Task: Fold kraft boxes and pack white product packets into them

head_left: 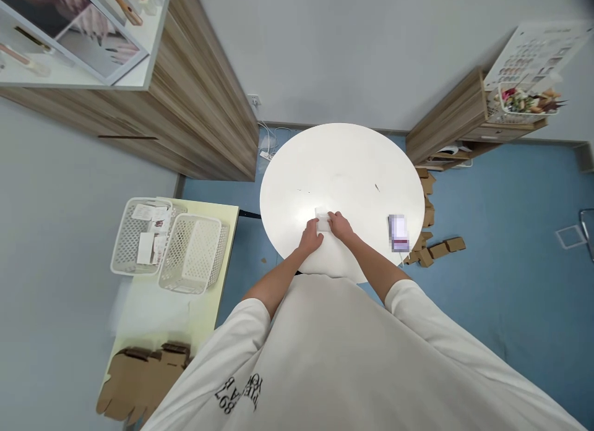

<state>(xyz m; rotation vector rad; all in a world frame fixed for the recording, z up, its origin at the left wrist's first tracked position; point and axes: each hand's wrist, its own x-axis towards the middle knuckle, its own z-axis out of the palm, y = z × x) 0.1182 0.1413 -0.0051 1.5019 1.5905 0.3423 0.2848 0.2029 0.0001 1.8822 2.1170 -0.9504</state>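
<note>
Both my hands meet over the near part of a round white table. Between them is a small white flat item, perhaps a folded paper or small box. My left hand has its fingers curled on the item's left side. My right hand grips its right side from above. What the item is exactly stays unclear because it is small and white on white.
A blurred phone-like object lies at the table's right edge. Small brown cardboard boxes are scattered on the blue floor to the right. At left, a yellow side table carries two white mesh baskets and flat cardboard. Wooden cabinets stand behind.
</note>
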